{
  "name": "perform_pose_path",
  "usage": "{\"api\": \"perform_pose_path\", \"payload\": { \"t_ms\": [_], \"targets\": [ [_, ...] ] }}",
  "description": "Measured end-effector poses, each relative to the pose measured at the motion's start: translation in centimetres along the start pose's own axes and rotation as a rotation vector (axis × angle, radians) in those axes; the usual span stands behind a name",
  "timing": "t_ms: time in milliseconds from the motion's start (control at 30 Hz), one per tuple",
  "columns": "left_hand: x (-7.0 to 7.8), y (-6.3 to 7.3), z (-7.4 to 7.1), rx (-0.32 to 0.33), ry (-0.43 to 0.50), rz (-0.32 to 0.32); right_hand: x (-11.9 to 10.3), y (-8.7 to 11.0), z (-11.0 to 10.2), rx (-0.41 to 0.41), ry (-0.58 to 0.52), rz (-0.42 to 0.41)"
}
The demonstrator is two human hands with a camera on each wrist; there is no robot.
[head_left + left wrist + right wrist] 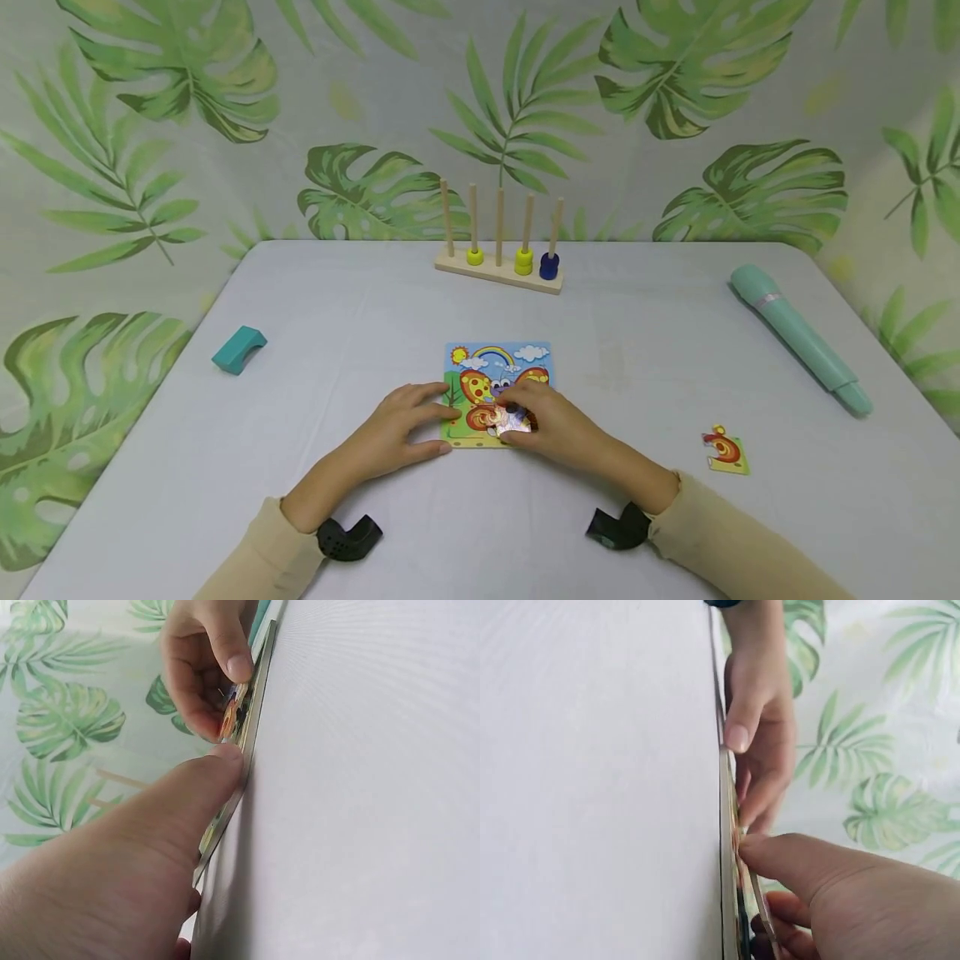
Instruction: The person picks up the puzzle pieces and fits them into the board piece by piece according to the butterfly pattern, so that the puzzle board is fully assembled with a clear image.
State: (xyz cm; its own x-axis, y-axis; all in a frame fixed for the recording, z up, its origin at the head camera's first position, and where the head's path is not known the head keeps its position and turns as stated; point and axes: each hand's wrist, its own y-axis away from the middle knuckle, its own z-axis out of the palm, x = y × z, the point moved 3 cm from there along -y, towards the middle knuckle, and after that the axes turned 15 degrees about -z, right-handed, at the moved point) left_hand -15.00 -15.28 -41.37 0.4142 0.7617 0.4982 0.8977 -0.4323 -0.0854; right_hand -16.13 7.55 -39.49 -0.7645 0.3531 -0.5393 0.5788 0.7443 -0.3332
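Observation:
A butterfly jigsaw puzzle (pixel 498 354) lies flat on the table in front of me, with a rainbow, sun and clouds along its top. My right hand (pixel 566 425) pinches a shiny puzzle piece (pixel 517 419) between thumb and fingers, over the lower right of the board. In the right wrist view that puzzle piece (pixel 762 904) is tilted against the board. At the board's left edge, my left hand (pixel 393 429) rests with spread, relaxed fingers, its thumb by the lower corner. Off to the right lies a loose puzzle piece (pixel 726 451) with an orange-red wing pattern.
A wooden peg stand (pixel 498 273) with yellow and dark blue beads stands at the back. On the left is a teal arched block (pixel 239 350). A mint-green microphone-shaped object (pixel 802 337) lies at the right. Leaf-patterned cloth (pixel 360 92) hangs behind the white table (pixel 337 308).

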Motion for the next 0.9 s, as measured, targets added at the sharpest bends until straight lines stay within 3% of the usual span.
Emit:
{"api": "perform_pose_path", "payload": {
  "t_ms": [367, 633, 900],
  "targets": [
    [0.7, -0.1, 0.4, 0.025, -0.023, 0.058, 0.2, -0.6, 0.8, -0.008, 0.011, 0.053],
    [1.5, -0.1, 0.9, 0.003, -0.12, 0.15, 0.1, -0.8, 0.8, -0.012, 0.029, 0.074],
    [1.6, -0.1, 0.9, 0.013, -0.159, 0.153, 0.3, -0.6, 0.5, -0.085, -0.015, 0.068]
  ]
}}
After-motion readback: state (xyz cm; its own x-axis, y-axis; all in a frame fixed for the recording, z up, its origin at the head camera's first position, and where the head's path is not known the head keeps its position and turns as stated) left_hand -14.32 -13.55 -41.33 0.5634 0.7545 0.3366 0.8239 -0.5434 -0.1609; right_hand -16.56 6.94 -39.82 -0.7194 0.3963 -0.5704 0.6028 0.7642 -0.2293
